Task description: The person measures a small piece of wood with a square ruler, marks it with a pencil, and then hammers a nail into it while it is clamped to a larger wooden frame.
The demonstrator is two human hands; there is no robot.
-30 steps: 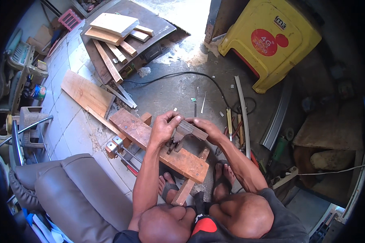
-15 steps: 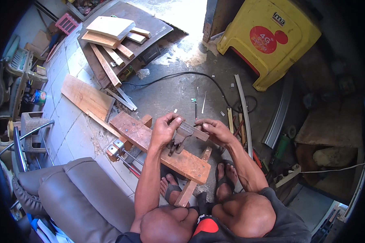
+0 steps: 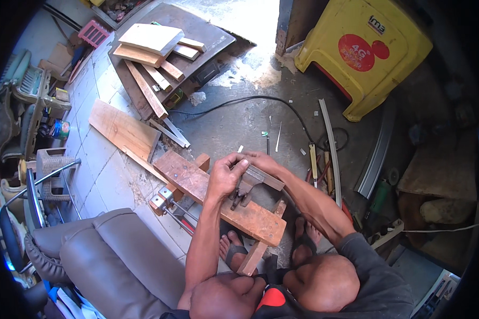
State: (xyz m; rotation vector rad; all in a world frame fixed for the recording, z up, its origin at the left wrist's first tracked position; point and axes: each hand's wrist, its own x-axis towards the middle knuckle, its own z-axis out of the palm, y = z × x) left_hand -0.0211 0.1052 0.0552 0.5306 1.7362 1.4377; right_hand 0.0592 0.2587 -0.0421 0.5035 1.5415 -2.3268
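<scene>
My left hand (image 3: 226,174) is closed around one end of a brown grooved block (image 3: 266,178), thumb on top. Dark curved parts (image 3: 241,196) stick out under the block, toward me. My right hand (image 3: 261,161) reaches across the block's far side, its fingers bent against my left fingertips. What those fingers pinch, if anything, is hidden. Below both hands a low wooden bench (image 3: 255,217) slants from upper left to lower right, with a metal vise (image 3: 162,198) at its left side.
Boards (image 3: 151,37) lie stacked on a dark tabletop at the far left. A wide plank (image 3: 123,127) leans nearer. The yellow stool (image 3: 364,53) stands far right, near a black cable (image 3: 250,98) and metal strip (image 3: 331,149). A brown padded seat (image 3: 122,255) is at left.
My right hand has moved left along the block, from its right end to beside my left hand. My left hand keeps its hold. The whole view has shifted slightly.
</scene>
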